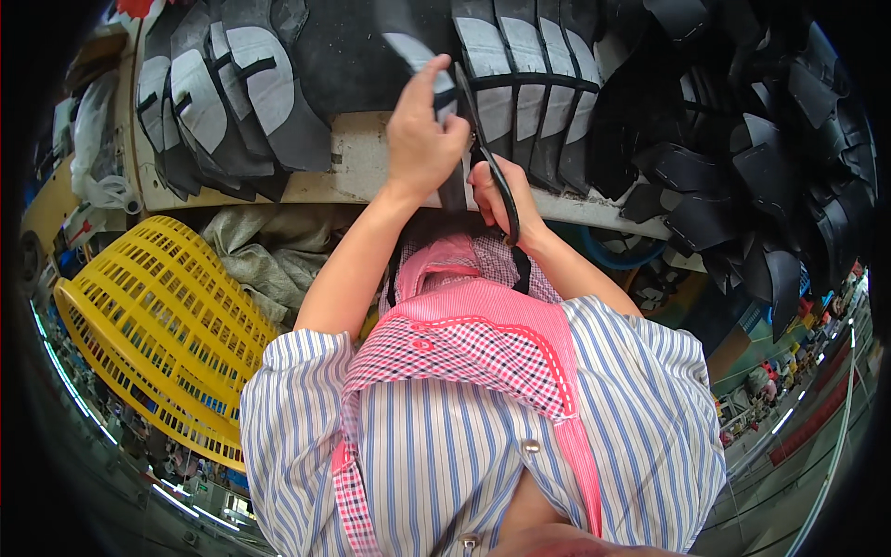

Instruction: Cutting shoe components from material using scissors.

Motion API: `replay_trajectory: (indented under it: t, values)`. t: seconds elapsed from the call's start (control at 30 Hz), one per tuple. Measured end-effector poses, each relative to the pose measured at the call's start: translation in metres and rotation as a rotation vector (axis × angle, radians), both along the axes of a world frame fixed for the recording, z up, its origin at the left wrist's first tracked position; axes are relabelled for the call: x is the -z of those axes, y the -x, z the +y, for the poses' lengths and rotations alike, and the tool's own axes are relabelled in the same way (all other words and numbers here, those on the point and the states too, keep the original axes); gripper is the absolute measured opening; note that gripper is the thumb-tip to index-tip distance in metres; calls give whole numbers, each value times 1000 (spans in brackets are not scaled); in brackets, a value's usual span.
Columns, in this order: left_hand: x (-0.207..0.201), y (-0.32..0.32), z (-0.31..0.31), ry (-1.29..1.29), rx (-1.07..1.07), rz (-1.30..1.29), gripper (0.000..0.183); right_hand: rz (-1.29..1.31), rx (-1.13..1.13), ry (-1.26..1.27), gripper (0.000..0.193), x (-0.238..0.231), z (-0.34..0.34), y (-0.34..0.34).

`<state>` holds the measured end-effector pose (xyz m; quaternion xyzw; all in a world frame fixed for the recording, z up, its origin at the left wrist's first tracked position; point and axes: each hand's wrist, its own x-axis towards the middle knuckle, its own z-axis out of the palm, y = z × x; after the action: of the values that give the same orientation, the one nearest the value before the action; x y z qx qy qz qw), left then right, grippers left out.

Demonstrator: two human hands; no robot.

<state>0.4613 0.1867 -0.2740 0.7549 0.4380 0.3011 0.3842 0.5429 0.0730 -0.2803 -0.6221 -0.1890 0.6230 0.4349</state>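
With our left hand [422, 139] pinching the black-and-grey cut piece [422, 58] above the surface [357, 162] and our right hand [497, 190] closed on black scissors [492, 158], the blades could nick our fingers.

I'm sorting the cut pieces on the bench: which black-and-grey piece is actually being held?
The one pinched in the left hand: a black-and-grey piece lifted above the bench edge, beside the scissors in the right hand. The others lie in fanned rows.
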Motion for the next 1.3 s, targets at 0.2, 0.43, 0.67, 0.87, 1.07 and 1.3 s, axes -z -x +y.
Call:
replay_trajectory:
  t: [0.2,0.43,0.67,0.87,1.07,1.3]
  values:
    - [-20,80,89,-396,-346,674,55,37,76,0,37,-8,-27,-14]
    - [25,-25,-1,16,68,150,62,150,57,62,41,17,-49,-33]
    - [9,-42,-7,-99,96,-29,51,82,59,-21,41,16,-36,-27]
    - [-6,-30,9,77,94,12,53,-43,13,-19,49,11,-31,-28]
    - [-21,-38,-3,300,69,20,63,-125,90,-79,45,17,-20,-16]
    - [-12,74,93,-274,-294,356,49,78,118,-104,32,-4,-25,-34]
